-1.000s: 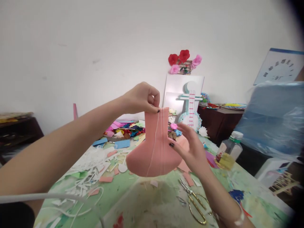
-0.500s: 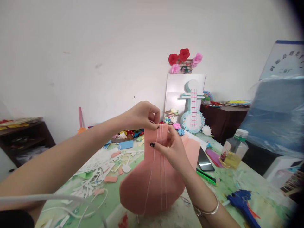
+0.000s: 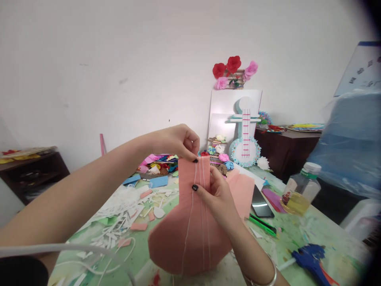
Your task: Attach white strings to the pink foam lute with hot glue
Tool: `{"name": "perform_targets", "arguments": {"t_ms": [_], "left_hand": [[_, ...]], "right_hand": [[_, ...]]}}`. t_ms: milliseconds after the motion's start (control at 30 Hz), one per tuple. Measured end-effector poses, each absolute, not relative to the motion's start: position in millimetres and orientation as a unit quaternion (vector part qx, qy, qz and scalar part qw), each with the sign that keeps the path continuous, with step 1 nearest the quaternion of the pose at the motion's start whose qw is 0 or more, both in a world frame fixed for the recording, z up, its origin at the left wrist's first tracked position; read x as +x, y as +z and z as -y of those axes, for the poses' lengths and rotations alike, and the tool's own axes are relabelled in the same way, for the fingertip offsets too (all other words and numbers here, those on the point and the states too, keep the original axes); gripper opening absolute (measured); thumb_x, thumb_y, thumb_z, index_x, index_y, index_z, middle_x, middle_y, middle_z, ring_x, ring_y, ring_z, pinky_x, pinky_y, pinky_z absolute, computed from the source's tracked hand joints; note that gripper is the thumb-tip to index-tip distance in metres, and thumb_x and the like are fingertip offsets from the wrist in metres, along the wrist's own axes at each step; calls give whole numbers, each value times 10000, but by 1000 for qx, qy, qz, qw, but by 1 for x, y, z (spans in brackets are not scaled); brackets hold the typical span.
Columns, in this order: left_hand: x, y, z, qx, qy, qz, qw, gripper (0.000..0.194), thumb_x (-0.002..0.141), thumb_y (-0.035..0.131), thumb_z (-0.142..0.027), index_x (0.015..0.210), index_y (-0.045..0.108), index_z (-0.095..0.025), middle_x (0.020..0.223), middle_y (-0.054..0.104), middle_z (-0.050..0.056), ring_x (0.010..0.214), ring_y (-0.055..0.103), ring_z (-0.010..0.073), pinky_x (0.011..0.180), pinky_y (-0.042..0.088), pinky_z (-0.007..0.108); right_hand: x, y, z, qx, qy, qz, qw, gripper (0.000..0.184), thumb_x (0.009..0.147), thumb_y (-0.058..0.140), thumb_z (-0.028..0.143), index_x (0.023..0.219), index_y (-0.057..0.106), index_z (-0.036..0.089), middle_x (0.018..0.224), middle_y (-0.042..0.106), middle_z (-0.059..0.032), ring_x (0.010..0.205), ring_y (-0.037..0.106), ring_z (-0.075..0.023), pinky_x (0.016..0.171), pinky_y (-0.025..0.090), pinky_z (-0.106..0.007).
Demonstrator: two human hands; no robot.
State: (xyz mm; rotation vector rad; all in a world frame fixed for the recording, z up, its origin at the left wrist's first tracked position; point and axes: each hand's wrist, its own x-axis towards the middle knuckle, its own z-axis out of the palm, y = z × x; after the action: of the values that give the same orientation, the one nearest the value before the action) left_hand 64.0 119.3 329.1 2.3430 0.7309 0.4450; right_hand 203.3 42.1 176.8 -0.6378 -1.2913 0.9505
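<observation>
A pink paper instrument (image 3: 175,246), with a rounded body and a straight neck, stands upright before me. Several white strings (image 3: 203,222) run down its front from the top of the neck. My left hand (image 3: 181,142) is closed at the neck's top edge, its thumb pressed where a string crosses over; the curled fingers partly hide this spot. Lower down, my right hand (image 3: 218,194) grips the neck from the right side, thumb across the front over a string and fingers behind.
White and pink paper scraps (image 3: 127,206) litter the left of the table. At right lie a phone (image 3: 262,204), a green utility knife (image 3: 263,225), a bottle of yellow liquid (image 3: 302,190) and a blue glue gun (image 3: 311,258). A finished paper instrument (image 3: 245,139) leans at the back.
My right hand has slid slightly down the neck. My left hand stays at the top edge, its thumb a little further left. The camera view has shifted slightly.
</observation>
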Motion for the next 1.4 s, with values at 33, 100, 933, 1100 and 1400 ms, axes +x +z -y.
{"name": "perform_targets", "arguments": {"t_ms": [33, 100, 933, 1100, 1400], "left_hand": [[64, 330, -119, 887, 168, -281, 326, 105, 550, 790, -152, 581, 692, -172, 542, 628, 12, 532, 583, 145, 456, 396, 220], [64, 332, -120, 881, 160, -286, 341, 113, 542, 797, -145, 577, 692, -167, 554, 644, 19, 538, 592, 149, 466, 418, 224], [73, 242, -145, 692, 469, -181, 517, 185, 673, 774, -295, 788, 715, -163, 669, 697, 22, 545, 590, 107, 515, 438, 213], [73, 231, -139, 670, 519, -167, 504, 228, 667, 789, -277, 797, 632, -176, 717, 725, 30, 600, 638, 140, 554, 473, 232], [66, 216, -137, 682, 539, -142, 472, 211, 556, 838, -137, 686, 672, -150, 600, 655, -29, 516, 540, 75, 488, 424, 163]], "right_hand": [[202, 176, -43, -286, 414, 567, 652, 402, 771, 669, 291, 1134, 503, 242, 1051, 667, -43, 937, 652, -212, 776, 540, -320], [201, 176, -43, -297, 412, 562, 653, 420, 759, 670, 263, 1144, 504, 238, 1065, 668, -47, 939, 649, -213, 765, 537, -317], [204, 170, -49, -343, 359, 576, 649, 382, 785, 637, 224, 1151, 526, 233, 1036, 632, -29, 944, 601, -208, 787, 498, -308], [206, 170, -48, -333, 369, 567, 656, 361, 782, 636, 221, 1130, 539, 230, 1018, 629, -28, 924, 595, -202, 768, 492, -292], [204, 169, -50, -332, 366, 568, 658, 351, 771, 635, 196, 1110, 545, 221, 988, 624, -13, 886, 582, -175, 753, 473, -272]]}}
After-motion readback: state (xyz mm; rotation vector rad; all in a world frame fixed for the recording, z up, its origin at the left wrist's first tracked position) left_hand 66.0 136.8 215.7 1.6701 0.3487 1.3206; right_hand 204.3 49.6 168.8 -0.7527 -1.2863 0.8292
